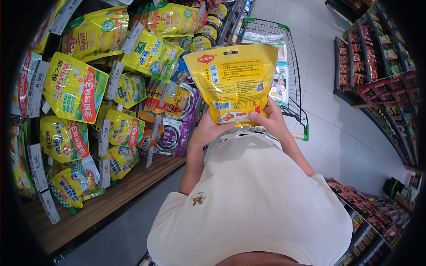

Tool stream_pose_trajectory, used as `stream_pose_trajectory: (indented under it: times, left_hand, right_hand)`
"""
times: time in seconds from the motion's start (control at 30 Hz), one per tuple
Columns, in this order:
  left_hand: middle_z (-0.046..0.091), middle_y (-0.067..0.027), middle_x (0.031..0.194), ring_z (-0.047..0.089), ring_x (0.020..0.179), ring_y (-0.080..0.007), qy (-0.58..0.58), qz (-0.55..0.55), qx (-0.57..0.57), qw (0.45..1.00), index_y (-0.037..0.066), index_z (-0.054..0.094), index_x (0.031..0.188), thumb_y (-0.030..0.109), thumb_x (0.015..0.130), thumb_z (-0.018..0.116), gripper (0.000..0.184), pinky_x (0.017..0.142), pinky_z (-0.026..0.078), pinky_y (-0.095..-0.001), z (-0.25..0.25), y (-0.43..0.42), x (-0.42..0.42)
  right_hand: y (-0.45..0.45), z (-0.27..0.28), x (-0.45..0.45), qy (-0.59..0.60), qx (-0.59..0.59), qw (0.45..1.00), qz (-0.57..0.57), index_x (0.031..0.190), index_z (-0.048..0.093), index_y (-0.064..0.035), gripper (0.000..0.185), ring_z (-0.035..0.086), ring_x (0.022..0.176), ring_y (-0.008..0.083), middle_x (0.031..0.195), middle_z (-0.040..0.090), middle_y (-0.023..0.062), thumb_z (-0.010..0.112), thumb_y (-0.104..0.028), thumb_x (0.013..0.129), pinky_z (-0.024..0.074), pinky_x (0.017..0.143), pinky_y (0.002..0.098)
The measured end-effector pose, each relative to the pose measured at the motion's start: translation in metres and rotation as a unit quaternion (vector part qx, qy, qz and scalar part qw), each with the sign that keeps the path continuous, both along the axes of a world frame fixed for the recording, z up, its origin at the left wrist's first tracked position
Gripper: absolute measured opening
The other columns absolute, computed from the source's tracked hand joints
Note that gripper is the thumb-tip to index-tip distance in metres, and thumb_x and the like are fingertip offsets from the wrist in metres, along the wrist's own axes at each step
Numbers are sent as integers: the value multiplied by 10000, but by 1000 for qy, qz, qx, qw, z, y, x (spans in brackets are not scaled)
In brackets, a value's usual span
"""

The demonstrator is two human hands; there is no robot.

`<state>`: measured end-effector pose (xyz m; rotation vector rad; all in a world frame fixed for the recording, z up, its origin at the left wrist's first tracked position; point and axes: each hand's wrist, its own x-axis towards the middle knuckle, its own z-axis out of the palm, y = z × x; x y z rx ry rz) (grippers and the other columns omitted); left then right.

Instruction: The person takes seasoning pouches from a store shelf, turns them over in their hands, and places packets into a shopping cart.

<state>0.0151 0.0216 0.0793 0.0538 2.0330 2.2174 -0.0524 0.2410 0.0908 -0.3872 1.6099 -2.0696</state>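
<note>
The fingers (258, 117) of both hands are closed on the lower part of a yellow pouch (235, 91), gripping it from its two sides. The right thumb lies across the pouch's lower right front, while the other right-hand fingers go round behind and are mostly hidden. The left hand (207, 130) cups the lower left corner, its thumb running along the bottom edge; its other fingers are largely out of sight behind the pouch. The right hand (273, 120) sits slightly higher than the left.

Both forearms reach forward from the short sleeves of a pale shirt (255, 186), converging on the pouch, which is held up in front of the body. The pouch is roughly upright, its printed back with small text and a barcode facing the wearer, and a hanging slot near its top edge.

Beyond and partly behind the pouch stands a wire shopping cart (306, 131) with green corners, holding white packages (280, 84). To the left, near the left hand but apart from it, a purple package (171, 136) lies on a display with rows of yellow seasoning pouches (73, 88), price tags (37, 88) and a wooden shelf board (133, 179). Across the grey tiled floor (326, 106), more stocked shelves (377, 48) line the right side.
</note>
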Motion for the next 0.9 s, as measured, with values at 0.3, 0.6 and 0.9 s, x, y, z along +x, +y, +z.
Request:
stream_pose_trajectory:
  times: [0.3, 0.6, 0.9]
  left_hand:
    - [584, -97, 1256, 574, 1127, -168, -18, -22, 4, 1000, -6, 455, 1299, -13, 790, 733, 580, 953, 470, -324, -1, 0, -2]
    - [567, -86, 1272, 553, 1134, -151, 13, -20, 14, 1000, -1, 420, 1339, 75, 804, 758, 637, 953, 463, -315, -5, 2, -6]
    - [535, -81, 1313, 531, 1174, -164, 14, -31, 58, 998, 0, 368, 1378, 227, 733, 853, 838, 984, 447, -329, -13, -1, -6]
  right_hand:
    - [2, -3, 2, -10, 2, 1000, -11, 1310, 421, -2, 530, 615, 922, 115, 1140, 615, 89, 685, -132, 869, 521, 653, 232]
    - [6, -6, 2, -18, 9, 1000, -11, 1304, 426, -1, 524, 617, 953, 127, 1150, 612, 93, 686, -123, 867, 534, 688, 237]
    - [7, -3, 3, 0, 10, 1000, -10, 1304, 430, 7, 534, 609, 1030, 145, 1195, 602, 103, 695, -129, 861, 522, 817, 270]
